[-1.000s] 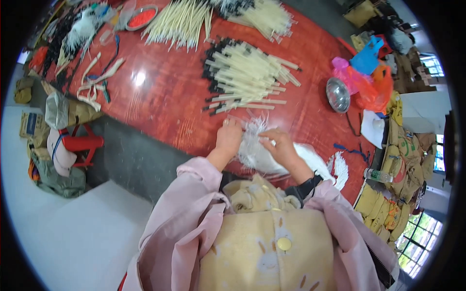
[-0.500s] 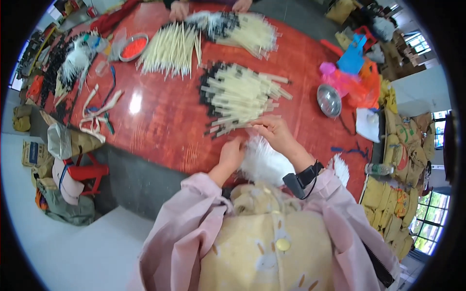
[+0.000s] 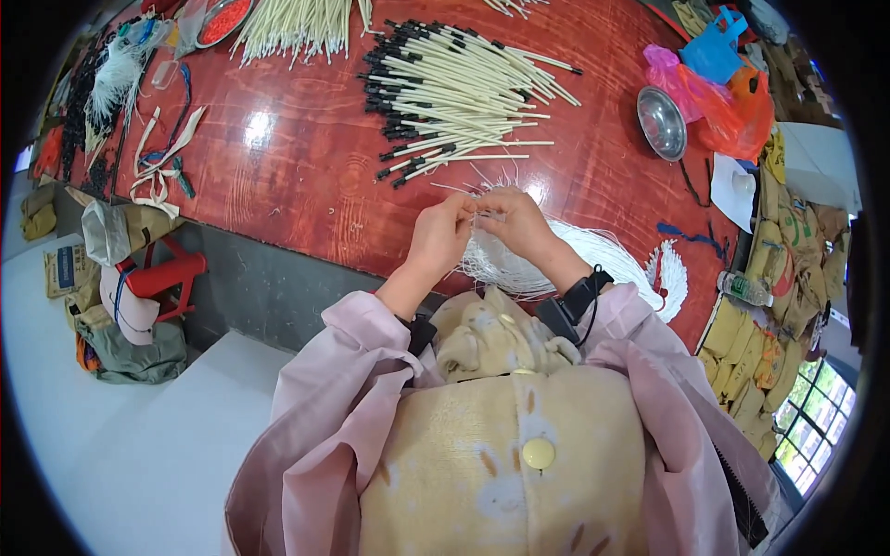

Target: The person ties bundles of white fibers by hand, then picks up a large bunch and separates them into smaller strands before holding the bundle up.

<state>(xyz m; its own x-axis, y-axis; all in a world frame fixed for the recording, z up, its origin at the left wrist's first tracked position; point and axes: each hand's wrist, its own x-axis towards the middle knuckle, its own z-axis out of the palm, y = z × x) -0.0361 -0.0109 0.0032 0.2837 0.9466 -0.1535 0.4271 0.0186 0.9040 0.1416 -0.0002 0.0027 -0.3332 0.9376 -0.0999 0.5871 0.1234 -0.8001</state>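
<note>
The left hand [image 3: 439, 233] and right hand [image 3: 521, 222] pinch the white strings [image 3: 603, 252] near the table [image 3: 297, 176] edge, fingertips close together. One bowl [image 3: 205, 43] contains red pieces [image 3: 225, 18]; a metal bowl [image 3: 662, 124] is beside plastic bags [image 3: 716, 104]. Sacks [image 3: 786, 264] carry small, unclear printing.

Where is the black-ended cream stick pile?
In the head view, the pile lies upper centre on the red table, beyond the right hand, left of the round silver bowl.
</note>
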